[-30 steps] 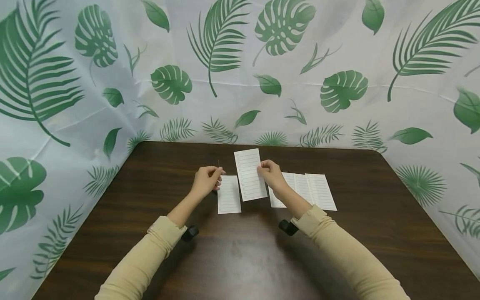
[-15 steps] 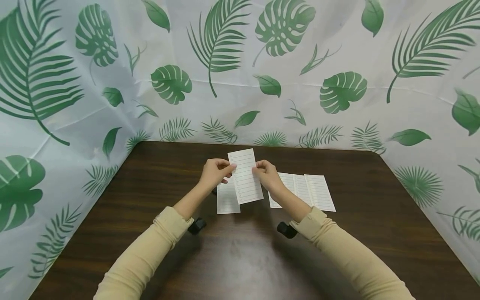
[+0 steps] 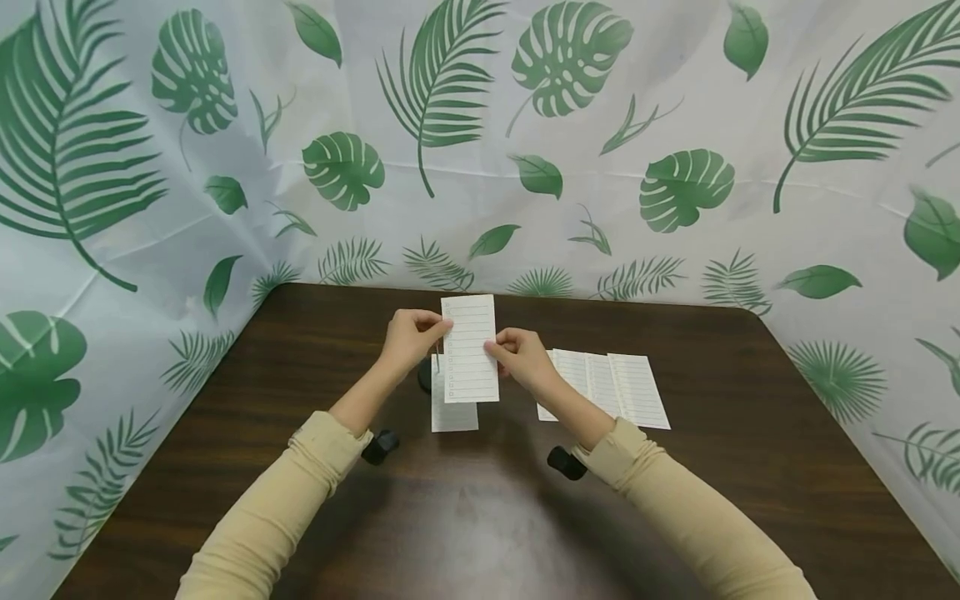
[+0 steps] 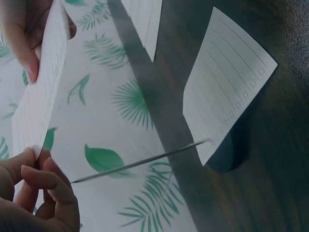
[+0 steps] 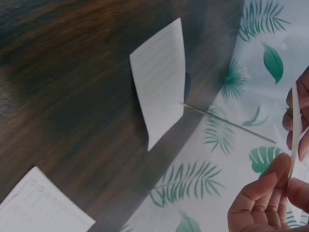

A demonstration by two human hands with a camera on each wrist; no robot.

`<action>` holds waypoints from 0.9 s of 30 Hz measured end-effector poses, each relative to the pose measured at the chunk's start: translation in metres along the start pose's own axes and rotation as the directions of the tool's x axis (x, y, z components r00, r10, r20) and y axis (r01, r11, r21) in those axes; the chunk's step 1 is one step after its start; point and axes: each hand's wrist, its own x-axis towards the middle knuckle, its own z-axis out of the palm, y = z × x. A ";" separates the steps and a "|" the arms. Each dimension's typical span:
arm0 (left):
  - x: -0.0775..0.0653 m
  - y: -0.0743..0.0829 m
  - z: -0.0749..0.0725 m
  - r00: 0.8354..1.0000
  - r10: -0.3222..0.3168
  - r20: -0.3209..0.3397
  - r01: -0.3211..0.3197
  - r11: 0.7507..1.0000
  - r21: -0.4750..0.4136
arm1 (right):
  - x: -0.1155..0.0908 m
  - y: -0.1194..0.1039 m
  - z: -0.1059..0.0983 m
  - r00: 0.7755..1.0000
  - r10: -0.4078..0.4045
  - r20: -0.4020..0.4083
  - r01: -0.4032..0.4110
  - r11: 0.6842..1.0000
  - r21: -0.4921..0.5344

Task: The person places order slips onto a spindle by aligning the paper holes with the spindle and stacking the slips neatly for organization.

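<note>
A lined paper slip (image 3: 471, 358) with small checkboxes down one side is held up between both hands. My left hand (image 3: 408, 337) pinches its left edge near the top. Lower down on the opposite edge, my right hand (image 3: 522, 358) pinches it between thumb and fingers. Behind and below stands a thin metal paper spike (image 4: 140, 162) on a dark base (image 4: 224, 157). Another lined slip (image 4: 227, 82) is pierced by the spike near one edge and sits low, bending over the base. In the wrist views the spike's tip is apart from the held slip.
Several more lined slips (image 3: 637, 387) lie overlapping on the dark wooden table (image 3: 480, 517), right of the right hand. A white curtain (image 3: 450, 217) with green leaf prints hangs behind the table and along its sides. Black wrist devices (image 3: 380, 447) show at both cuffs.
My left hand has left the spike's tip and taken the held slip's left edge. The slip has moved left with the right hand, now overlapping the spike and lower slip in the head view.
</note>
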 end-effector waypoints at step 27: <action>0.020 -0.013 -0.012 0.994 -0.050 -0.101 0.046 0.998 -0.043 | 0.029 -0.015 0.016 1.000 0.006 0.013 -0.006 1.000 0.030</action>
